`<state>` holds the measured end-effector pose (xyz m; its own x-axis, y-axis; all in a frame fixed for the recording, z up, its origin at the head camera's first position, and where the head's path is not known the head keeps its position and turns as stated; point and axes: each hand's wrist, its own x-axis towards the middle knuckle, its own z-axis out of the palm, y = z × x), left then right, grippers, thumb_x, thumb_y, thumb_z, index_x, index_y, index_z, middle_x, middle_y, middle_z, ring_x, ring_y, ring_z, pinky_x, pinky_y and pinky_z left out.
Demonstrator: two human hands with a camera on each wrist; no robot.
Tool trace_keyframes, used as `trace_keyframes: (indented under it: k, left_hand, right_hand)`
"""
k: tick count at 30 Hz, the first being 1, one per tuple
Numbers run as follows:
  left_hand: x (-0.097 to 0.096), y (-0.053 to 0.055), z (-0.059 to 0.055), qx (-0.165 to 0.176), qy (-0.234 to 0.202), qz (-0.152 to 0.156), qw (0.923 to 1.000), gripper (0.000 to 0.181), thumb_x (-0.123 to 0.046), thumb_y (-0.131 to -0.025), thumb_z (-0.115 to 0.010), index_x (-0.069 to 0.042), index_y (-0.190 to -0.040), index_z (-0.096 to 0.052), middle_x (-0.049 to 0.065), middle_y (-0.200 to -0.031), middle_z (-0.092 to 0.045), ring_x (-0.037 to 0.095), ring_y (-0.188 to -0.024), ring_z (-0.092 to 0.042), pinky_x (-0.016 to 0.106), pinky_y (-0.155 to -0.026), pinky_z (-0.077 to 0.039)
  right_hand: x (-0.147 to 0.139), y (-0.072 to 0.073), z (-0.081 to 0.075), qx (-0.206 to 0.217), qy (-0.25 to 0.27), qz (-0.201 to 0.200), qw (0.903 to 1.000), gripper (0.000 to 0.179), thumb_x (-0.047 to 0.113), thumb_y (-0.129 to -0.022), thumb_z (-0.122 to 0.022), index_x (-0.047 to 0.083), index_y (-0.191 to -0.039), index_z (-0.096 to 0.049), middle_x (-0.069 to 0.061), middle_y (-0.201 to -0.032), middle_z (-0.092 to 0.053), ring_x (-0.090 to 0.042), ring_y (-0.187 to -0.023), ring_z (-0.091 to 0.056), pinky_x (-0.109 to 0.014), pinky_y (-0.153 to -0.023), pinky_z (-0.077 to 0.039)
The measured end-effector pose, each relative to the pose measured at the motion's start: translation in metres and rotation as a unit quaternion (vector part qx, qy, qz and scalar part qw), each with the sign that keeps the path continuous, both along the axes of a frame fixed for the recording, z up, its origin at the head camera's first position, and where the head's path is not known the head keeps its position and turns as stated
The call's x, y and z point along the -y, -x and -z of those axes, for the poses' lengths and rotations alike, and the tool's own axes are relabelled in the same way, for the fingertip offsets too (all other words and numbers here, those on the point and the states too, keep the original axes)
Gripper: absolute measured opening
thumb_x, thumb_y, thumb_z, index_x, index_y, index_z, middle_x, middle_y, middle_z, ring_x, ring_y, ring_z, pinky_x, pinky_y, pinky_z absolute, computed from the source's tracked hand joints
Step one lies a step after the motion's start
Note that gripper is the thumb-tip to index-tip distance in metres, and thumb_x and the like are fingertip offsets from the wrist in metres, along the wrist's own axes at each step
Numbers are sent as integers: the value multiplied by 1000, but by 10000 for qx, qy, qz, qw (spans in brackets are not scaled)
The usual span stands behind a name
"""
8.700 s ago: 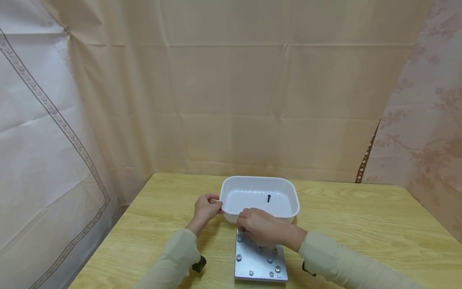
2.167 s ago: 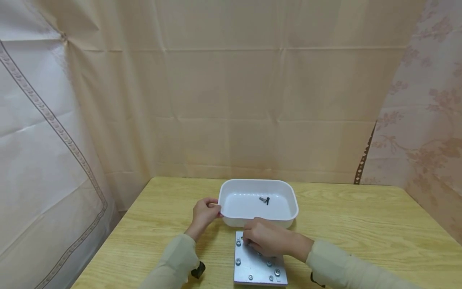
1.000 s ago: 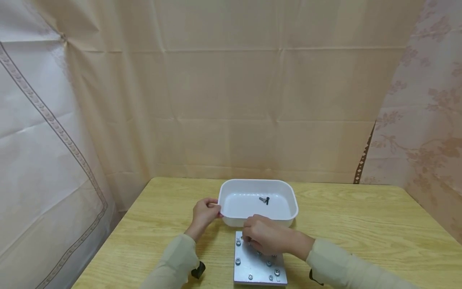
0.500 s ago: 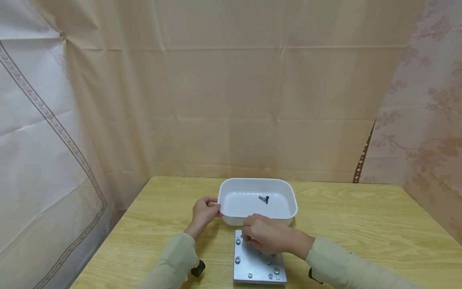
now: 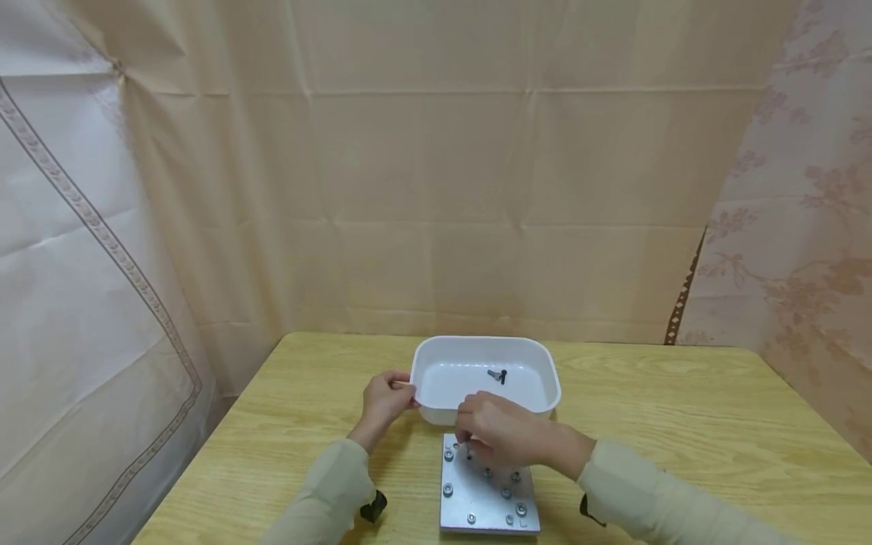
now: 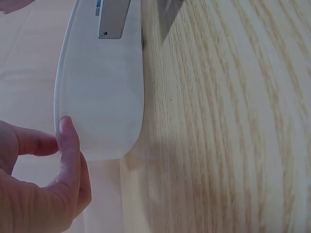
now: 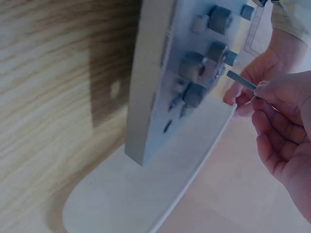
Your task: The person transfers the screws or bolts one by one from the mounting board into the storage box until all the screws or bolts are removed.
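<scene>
My left hand [image 5: 384, 401] pinches the left end of a white plastic tub [image 5: 446, 386], thumb and fingers at its rim in the left wrist view. My right hand [image 5: 502, 431] is over the far end of a thick metal plate [image 5: 477, 503] studded with several socket-head bolts. Between its thumb and fingertips it pinches a threaded bolt [image 7: 241, 81], whose shank sticks out above the plate in the right wrist view; the fingers cover its head. On the tub's floor lie a silver bolt [image 5: 493, 374] and a black bolt [image 5: 503, 376].
The plate lies on a wood-grain table [image 5: 647, 424], just in front of the tub. A beige cloth [image 5: 422, 189] hangs behind the table's back edge, and paler cloths hang at the left and right.
A silver bolt has joined the black one in the tub since the oldest frame. In the last half second my right hand has risen slightly from the plate; my left hand stays at the tub.
</scene>
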<state>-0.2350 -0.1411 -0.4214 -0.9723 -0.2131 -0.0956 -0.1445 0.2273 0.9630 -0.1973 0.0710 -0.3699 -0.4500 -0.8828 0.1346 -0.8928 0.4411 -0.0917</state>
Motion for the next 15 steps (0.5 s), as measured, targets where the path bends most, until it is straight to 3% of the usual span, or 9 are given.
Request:
trace_keyframes:
  k: [8, 15]
  left_hand:
    - [1, -1, 1, -19, 27, 19, 10000, 30, 1, -81, -60, 12, -109, -61, 16, -82, -66, 9, -56, -61, 29, -66, -65]
    - [1, -1, 1, -84, -7, 38, 10000, 28, 1, -80, -60, 12, -107, -61, 14, -79, -65, 8, -55, -61, 28, -64, -64]
  right_hand:
    - [2, 8, -11, -398, 87, -6, 9992, 11, 9, -80, -71, 14, -89, -71, 6, -82, -67, -5, -78, -55, -16, -76, -54]
    - [0, 19, -19, -472, 207, 183, 9985, 11, 8, -79, -73, 13, -89, -70, 5, -83, -67, -6, -77, -54, -21, -76, -56]
